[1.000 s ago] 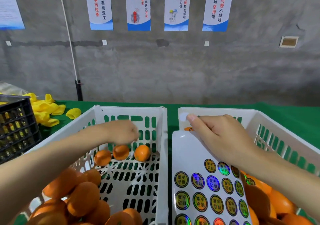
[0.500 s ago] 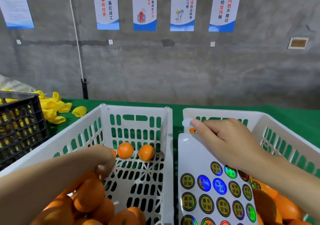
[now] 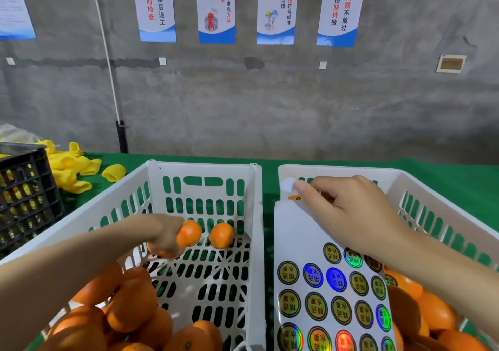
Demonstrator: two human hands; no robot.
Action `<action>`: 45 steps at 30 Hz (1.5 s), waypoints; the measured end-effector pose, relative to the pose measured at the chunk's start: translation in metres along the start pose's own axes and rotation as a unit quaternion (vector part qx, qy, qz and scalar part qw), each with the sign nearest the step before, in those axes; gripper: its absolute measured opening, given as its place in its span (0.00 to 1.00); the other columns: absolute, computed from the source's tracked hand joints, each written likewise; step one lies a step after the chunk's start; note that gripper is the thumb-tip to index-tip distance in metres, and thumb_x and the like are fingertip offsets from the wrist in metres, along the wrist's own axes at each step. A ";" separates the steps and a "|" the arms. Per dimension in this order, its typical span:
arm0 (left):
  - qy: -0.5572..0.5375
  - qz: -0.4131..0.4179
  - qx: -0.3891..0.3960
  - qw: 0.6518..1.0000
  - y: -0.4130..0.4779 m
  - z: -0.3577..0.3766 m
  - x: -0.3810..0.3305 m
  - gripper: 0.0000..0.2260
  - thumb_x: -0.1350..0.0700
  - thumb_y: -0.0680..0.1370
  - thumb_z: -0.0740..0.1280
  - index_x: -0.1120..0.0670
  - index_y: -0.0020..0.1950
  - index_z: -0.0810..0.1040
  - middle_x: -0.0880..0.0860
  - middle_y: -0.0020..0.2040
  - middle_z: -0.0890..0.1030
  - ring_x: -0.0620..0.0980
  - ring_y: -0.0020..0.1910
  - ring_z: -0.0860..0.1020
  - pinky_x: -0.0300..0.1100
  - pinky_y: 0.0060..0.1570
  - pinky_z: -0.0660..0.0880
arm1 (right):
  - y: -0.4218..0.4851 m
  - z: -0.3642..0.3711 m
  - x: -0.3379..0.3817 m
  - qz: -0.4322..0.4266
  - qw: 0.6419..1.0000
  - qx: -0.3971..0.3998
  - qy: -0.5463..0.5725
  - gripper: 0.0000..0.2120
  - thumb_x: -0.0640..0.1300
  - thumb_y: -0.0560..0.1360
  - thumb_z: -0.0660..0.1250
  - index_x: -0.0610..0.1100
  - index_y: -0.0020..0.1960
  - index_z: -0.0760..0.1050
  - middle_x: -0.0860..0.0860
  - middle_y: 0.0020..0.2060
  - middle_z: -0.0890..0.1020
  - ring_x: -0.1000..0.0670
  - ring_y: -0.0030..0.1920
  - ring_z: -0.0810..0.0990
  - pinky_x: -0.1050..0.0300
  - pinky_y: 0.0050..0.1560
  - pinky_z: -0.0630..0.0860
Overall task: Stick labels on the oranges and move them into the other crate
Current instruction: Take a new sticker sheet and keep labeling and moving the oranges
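Two white crates stand side by side on green cloth. The left crate (image 3: 202,165) has a heap of oranges (image 3: 129,304) at its near end and a loose orange (image 3: 222,235) by the far wall. My left hand (image 3: 162,236) reaches in there and curls round an orange (image 3: 189,233). A label sheet (image 3: 302,229) with shiny round stickers lies across the right crate (image 3: 337,169), over more oranges (image 3: 432,313). My right hand (image 3: 351,215) hovers above the sheet's top and pinches a round label (image 3: 288,184), white side showing, at its fingertips.
A black crate (image 3: 27,194) stands at the left edge, with yellow foam nets (image 3: 70,167) behind it. The green table cloth (image 3: 445,178) runs to a grey concrete wall hung with posters.
My left hand dropped from the far wall of the left crate onto the loose oranges and closed on one. My right hand stayed at the sheet's top with the label.
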State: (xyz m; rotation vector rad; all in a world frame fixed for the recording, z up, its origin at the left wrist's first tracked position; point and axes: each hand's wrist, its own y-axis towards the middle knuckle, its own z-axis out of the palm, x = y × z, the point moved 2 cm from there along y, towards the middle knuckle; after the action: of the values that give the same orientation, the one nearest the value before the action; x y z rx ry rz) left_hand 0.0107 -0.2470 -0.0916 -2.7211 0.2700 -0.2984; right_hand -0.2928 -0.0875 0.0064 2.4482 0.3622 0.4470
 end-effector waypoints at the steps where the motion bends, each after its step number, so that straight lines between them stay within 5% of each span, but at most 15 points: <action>1: -0.027 0.017 -0.051 0.998 -0.001 -0.010 -0.002 0.26 0.42 0.78 0.69 0.52 0.70 0.66 0.51 0.59 0.77 0.50 0.54 0.77 0.43 0.52 0.74 | 0.000 0.000 0.000 0.007 1.000 -0.002 -0.005 0.26 0.63 0.78 0.52 0.48 0.30 0.70 0.48 0.20 0.70 0.51 0.24 0.70 0.55 0.26 0.62; 7: -0.213 0.120 -0.366 0.898 -0.034 -0.055 -0.045 0.29 0.37 0.74 0.70 0.45 0.71 0.65 0.50 0.62 0.73 0.52 0.53 0.76 0.47 0.50 0.75 | 0.000 0.005 -0.004 0.030 1.000 -0.008 0.001 0.15 0.62 0.75 0.54 0.59 0.48 0.77 0.56 0.21 0.73 0.54 0.26 0.73 0.58 0.27 0.60; 11: -0.228 0.196 -0.447 0.843 -0.070 -0.068 -0.071 0.30 0.35 0.70 0.68 0.40 0.69 0.63 0.44 0.61 0.68 0.50 0.50 0.76 0.48 0.48 0.78 | 0.000 0.004 -0.003 0.026 0.999 -0.029 0.015 0.17 0.61 0.75 0.55 0.57 0.55 0.78 0.56 0.21 0.72 0.55 0.25 0.71 0.58 0.28 0.63; 18: -0.193 0.248 -0.480 0.819 -0.108 -0.074 -0.094 0.33 0.31 0.68 0.64 0.41 0.70 0.65 0.41 0.61 0.68 0.49 0.51 0.76 0.45 0.46 0.77 | -0.001 -0.004 0.005 0.010 0.997 -0.078 0.024 0.14 0.55 0.78 0.60 0.52 0.56 0.80 0.56 0.19 0.67 0.57 0.26 0.71 0.60 0.30 0.62; 26: -0.152 0.249 -0.451 0.844 -0.111 -0.070 -0.108 0.36 0.23 0.67 0.51 0.41 0.68 0.68 0.42 0.59 0.75 0.45 0.52 0.76 0.41 0.46 0.68 | 0.000 -0.010 0.009 0.001 0.995 -0.092 0.044 0.15 0.54 0.75 0.60 0.50 0.54 0.81 0.58 0.21 0.67 0.57 0.26 0.71 0.57 0.32 0.70; 35: -0.139 0.261 -0.424 0.856 -0.107 -0.066 -0.109 0.35 0.22 0.68 0.52 0.40 0.67 0.69 0.41 0.56 0.75 0.44 0.50 0.76 0.42 0.48 0.74 | -0.001 -0.011 0.014 -0.028 0.996 -0.078 0.019 0.08 0.52 0.76 0.69 0.50 0.50 0.83 0.60 0.21 0.63 0.57 0.26 0.67 0.57 0.32 0.66; 45: -0.142 0.272 -0.422 0.853 -0.109 -0.066 -0.110 0.31 0.23 0.70 0.53 0.39 0.66 0.68 0.39 0.53 0.72 0.42 0.47 0.75 0.40 0.46 0.74 | -0.003 -0.005 0.015 -0.040 0.996 -0.002 0.078 0.17 0.60 0.71 0.66 0.53 0.53 0.84 0.61 0.22 0.67 0.58 0.27 0.70 0.59 0.32 0.67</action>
State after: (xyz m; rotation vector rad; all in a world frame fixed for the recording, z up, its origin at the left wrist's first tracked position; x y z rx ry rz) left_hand -0.0946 -0.1470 -0.0076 -3.2540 1.3174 0.5099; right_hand -0.2818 -0.0767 0.0120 2.3918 0.5221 0.6051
